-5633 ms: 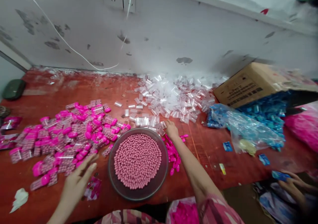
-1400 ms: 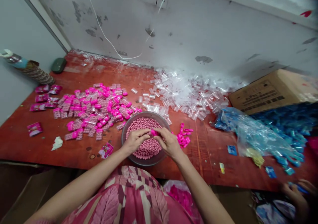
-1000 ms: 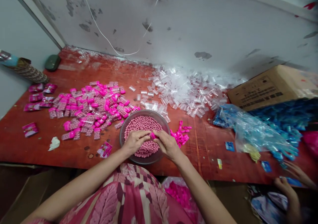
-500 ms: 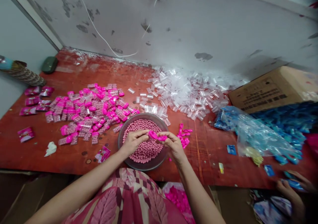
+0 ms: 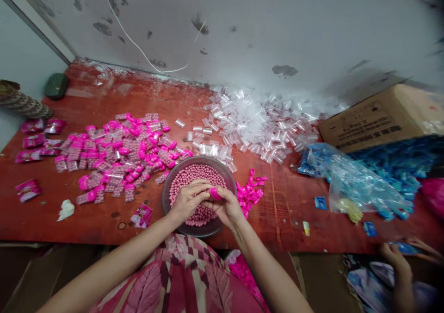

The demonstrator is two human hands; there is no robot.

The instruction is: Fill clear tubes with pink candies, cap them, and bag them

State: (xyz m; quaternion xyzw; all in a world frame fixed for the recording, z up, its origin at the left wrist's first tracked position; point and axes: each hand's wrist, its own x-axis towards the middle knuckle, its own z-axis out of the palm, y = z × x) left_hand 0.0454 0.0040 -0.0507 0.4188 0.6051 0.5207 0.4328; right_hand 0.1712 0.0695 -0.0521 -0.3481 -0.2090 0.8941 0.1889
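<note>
Over a round metal bowl (image 5: pixel 165 192) of small pink beads (image 5: pixel 194 174), my two hands meet at a bright pink flip cap (image 5: pixel 215 193). My right hand (image 5: pixel 227 207) has its thumb pressed on top of the cap. My left hand (image 5: pixel 190 201) is closed, its fingertips pinching the cap's left side. Whether a clear tube sits beneath the cap is hidden by my fingers. Loose pink caps (image 5: pixel 255 193) lie right of the bowl. To the left spreads a heap of bead-filled tubes with pink caps (image 5: pixel 128 151). Behind the bowl are clear tubes (image 5: pixel 256 123) in a pile.
Pink packets (image 5: pixel 33 140) lie at the left, and another packet (image 5: pixel 142 215) near the front edge. A cardboard box (image 5: pixel 374 118) and a plastic bag of blue pieces (image 5: pixel 360 178) occupy the right. Another person's hand (image 5: pixel 397 259) holds something blue at the lower right.
The cap, earlier spread open between both hands, is now folded together under my right thumb. My hands have drawn closer to each other. The view has shifted slightly.
</note>
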